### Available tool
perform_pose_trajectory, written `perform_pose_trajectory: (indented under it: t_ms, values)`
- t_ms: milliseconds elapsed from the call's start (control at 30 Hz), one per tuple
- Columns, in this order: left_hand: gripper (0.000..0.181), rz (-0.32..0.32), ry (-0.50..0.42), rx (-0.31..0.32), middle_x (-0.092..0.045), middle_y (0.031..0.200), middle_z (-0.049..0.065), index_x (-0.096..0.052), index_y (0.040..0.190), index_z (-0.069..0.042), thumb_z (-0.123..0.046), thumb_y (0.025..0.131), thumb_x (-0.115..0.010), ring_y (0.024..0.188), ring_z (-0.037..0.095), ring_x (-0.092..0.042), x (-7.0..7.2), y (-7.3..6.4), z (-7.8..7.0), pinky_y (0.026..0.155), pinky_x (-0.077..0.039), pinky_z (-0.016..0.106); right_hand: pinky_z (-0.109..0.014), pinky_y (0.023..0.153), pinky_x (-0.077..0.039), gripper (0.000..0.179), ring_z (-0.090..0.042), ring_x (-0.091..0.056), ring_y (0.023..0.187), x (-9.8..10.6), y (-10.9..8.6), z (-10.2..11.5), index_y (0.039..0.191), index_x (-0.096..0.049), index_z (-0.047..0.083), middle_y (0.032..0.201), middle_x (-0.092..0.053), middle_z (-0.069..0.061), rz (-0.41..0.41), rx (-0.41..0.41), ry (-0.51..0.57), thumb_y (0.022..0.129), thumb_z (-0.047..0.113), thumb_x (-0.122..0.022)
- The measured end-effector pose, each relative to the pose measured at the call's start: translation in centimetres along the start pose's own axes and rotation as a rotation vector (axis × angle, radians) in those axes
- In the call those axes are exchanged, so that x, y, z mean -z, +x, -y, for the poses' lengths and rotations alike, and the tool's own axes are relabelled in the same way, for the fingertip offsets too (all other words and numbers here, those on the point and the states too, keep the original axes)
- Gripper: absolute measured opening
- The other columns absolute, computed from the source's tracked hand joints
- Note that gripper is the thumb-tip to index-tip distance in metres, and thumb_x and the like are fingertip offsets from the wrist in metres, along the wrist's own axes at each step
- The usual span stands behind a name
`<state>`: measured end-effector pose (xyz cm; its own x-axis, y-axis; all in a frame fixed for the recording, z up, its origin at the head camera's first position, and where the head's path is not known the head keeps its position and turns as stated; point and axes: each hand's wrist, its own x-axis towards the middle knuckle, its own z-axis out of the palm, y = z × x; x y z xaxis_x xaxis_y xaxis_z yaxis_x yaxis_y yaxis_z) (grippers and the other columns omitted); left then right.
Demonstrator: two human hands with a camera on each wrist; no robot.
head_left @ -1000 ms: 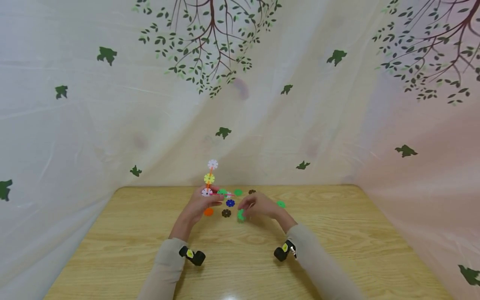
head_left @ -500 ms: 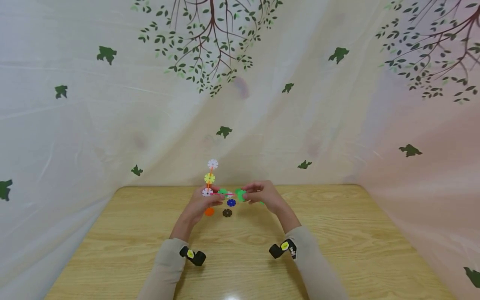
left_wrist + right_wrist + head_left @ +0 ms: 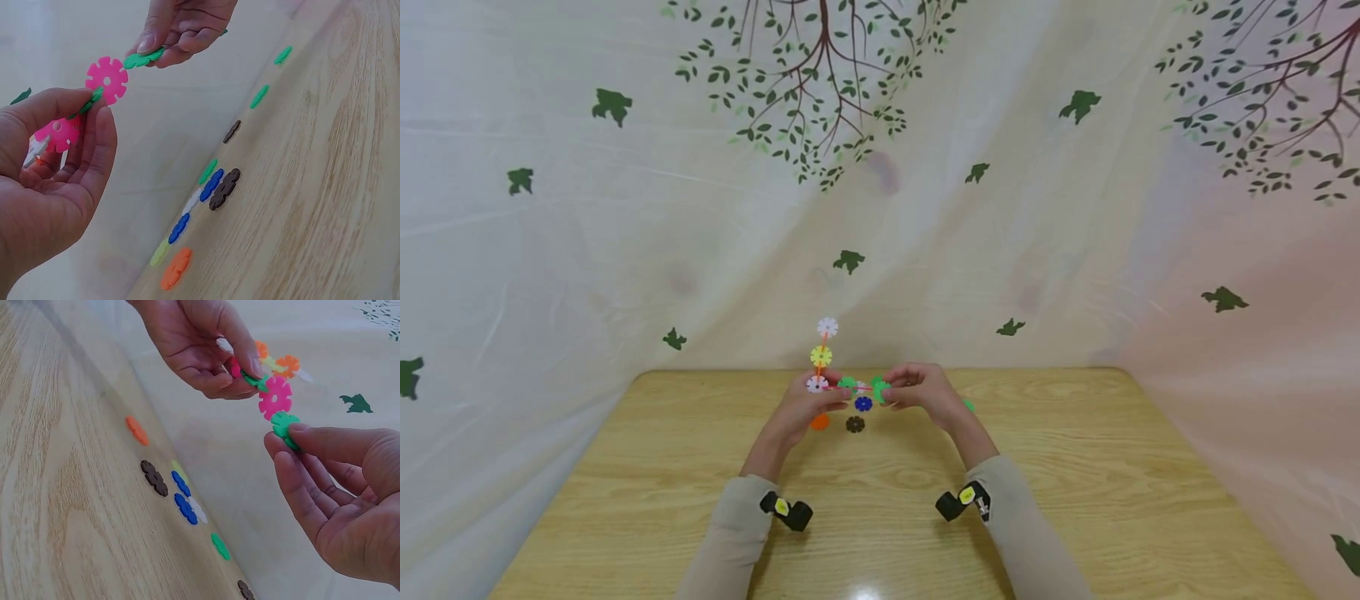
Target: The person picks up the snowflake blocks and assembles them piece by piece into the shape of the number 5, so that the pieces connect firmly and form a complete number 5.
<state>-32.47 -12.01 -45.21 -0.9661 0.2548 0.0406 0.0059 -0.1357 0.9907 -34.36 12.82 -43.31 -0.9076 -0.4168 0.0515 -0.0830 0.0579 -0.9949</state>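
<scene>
The right hand (image 3: 356,519), moved up since one second ago, pinches a green notched plastic disc (image 3: 284,428) at the pink end disc (image 3: 275,398) of the multicoloured plastic disc chain (image 3: 822,357); the left hand (image 3: 56,206) pinches the chain.

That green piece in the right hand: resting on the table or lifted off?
Lifted off. The right hand pinches the green piece at the edge of a pink piece, clear of the table; whether they're joined, I cannot tell.

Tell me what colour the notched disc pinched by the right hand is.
Green; the disc shows best in the right wrist view.
</scene>
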Motion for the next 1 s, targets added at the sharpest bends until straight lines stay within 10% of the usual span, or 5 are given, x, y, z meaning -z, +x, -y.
perform_pose_trajectory:
  t_ms: [1000]
  values:
    - [0.024, -0.159, 0.060, 0.006, -0.070, 0.095, 0.000, -0.066, 0.108, -0.003, -0.008, 0.089, -0.078, 0.089, 0.014, -0.068, -1.7, -0.2, 0.0, 0.089, -0.059, 0.032, -0.039, 0.078, -0.063, 0.027, -0.013, -0.073, 0.075, -0.2, -0.1, -0.1, 0.113, -0.069, -0.012, 0.083, -0.076, 0.003, -0.005, 0.009, -0.002, 0.089, 0.001, -0.074]
